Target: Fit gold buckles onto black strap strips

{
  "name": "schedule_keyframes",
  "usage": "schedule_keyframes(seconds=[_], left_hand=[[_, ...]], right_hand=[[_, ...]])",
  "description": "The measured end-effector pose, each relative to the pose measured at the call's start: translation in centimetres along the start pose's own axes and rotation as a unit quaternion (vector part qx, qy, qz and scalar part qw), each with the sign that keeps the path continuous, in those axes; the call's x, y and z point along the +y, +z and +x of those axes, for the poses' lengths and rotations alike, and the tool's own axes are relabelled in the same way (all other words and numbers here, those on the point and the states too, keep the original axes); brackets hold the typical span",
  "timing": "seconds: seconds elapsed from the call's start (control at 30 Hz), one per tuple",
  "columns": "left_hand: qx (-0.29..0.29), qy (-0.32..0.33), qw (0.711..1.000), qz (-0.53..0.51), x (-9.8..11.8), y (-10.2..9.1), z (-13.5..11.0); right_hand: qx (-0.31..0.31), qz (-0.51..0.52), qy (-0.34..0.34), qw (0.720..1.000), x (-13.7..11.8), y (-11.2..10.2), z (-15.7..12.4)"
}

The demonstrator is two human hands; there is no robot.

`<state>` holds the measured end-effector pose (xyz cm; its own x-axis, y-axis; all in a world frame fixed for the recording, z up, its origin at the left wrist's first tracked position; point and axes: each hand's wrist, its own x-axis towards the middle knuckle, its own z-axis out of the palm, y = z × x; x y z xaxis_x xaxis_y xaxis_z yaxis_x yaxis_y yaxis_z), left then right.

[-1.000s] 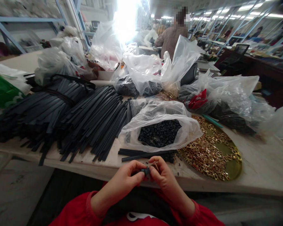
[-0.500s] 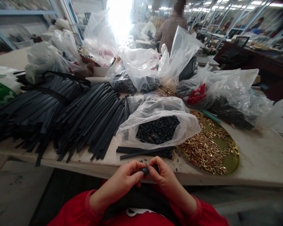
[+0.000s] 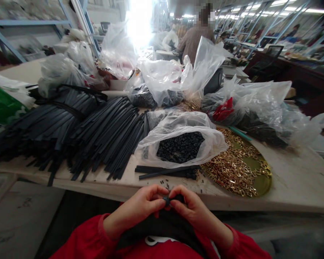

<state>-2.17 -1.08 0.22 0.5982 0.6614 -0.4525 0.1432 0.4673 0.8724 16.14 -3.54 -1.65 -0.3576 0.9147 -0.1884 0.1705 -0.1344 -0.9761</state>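
Observation:
My left hand (image 3: 148,203) and my right hand (image 3: 187,203) meet low in the middle, just off the table's front edge. Fingertips of both pinch a small dark strap piece (image 3: 166,200); its exact shape is mostly covered by the fingers. Just beyond them lie several black straps (image 3: 164,172) with gold-coloured ends at the right. Behind these, an open clear plastic bag (image 3: 148,153) holds many small black loops (image 3: 180,145). To the right is a round gold tray (image 3: 266,181) heaped with gold metal buckles (image 3: 232,169).
Big bundles of black straps (image 3: 105,133) cover the left of the table (image 3: 294,180), some overhanging its front edge. Filled plastic bags (image 3: 164,77) crowd the back. A teal tool (image 3: 240,133) lies by the tray. A person (image 3: 196,39) is farther back.
The camera view has shifted slightly. Both hands stay together on the dark piece, slightly lower and with the fingertips closer together around it.

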Motion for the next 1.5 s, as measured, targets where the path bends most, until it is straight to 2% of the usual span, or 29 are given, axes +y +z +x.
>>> schedule_keyframes(seconds=[0.17, 0.23, 0.3, 0.37, 0.43, 0.5, 0.57, 0.63, 0.8, 0.9, 1.03, 1.23, 1.37, 1.43, 1.5], left_hand=[[0.029, 0.027, 0.997, 0.073, 0.3, 0.4, -0.7], [0.035, 0.024, 0.995, 0.095, 0.3, 0.6, -0.9], [0.035, 0.021, 0.993, 0.110, 0.2, 0.8, -1.0], [0.043, 0.026, 0.991, 0.124, 0.0, 0.9, -1.0], [0.059, 0.035, 0.986, 0.149, -0.3, 1.0, -0.9], [0.077, 0.043, 0.979, 0.184, -0.6, 1.1, -0.9], [0.079, 0.047, 0.974, 0.209, -0.9, 1.2, -0.9], [0.074, 0.044, 0.972, 0.220, -1.1, 1.3, -1.0], [0.066, 0.037, 0.954, 0.292, -0.7, 1.7, -1.3], [0.030, 0.059, 0.942, 0.330, 0.2, 1.7, -1.5], [-0.003, 0.058, 0.943, 0.328, 0.6, 1.2, -1.7], [0.030, 0.036, 0.957, 0.285, -0.4, 0.7, -0.9], [0.041, 0.040, 0.960, 0.275, -0.5, 0.5, -0.5], [0.036, 0.021, 0.959, 0.279, -0.4, 0.2, -0.5], [0.027, -0.002, 0.951, 0.309, -0.3, -0.2, -0.7]], right_hand=[[-0.018, 0.102, 0.084, 0.991, 0.0, 0.4, 0.3], [-0.026, 0.119, 0.092, 0.988, 0.2, 0.5, 0.3], [-0.015, 0.066, 0.055, 0.996, 0.4, 0.6, 0.1], [0.004, -0.052, -0.014, 0.999, 0.4, 0.6, -0.1], [0.008, -0.172, -0.076, 0.982, 0.2, 0.5, -0.3], [-0.002, -0.237, -0.107, 0.966, -0.1, 0.4, -0.3], [-0.018, -0.244, -0.108, 0.964, -0.4, 0.4, -0.3], [-0.038, -0.219, -0.082, 0.972, -0.4, 0.3, -0.3], [-0.062, -0.073, 0.034, 0.995, 0.5, 0.2, 0.1], [-0.073, -0.023, 0.050, 0.996, 1.1, 0.1, 0.3], [-0.062, -0.062, 0.060, 0.994, 1.6, 0.3, 0.4], [-0.021, -0.167, 0.032, 0.985, 1.5, 0.8, 0.2], [0.003, -0.282, -0.022, 0.959, 0.9, 1.4, -0.3], [0.002, -0.296, -0.039, 0.955, 0.9, 1.5, -0.5], [0.007, -0.270, -0.032, 0.962, 1.1, 1.5, -0.5]])
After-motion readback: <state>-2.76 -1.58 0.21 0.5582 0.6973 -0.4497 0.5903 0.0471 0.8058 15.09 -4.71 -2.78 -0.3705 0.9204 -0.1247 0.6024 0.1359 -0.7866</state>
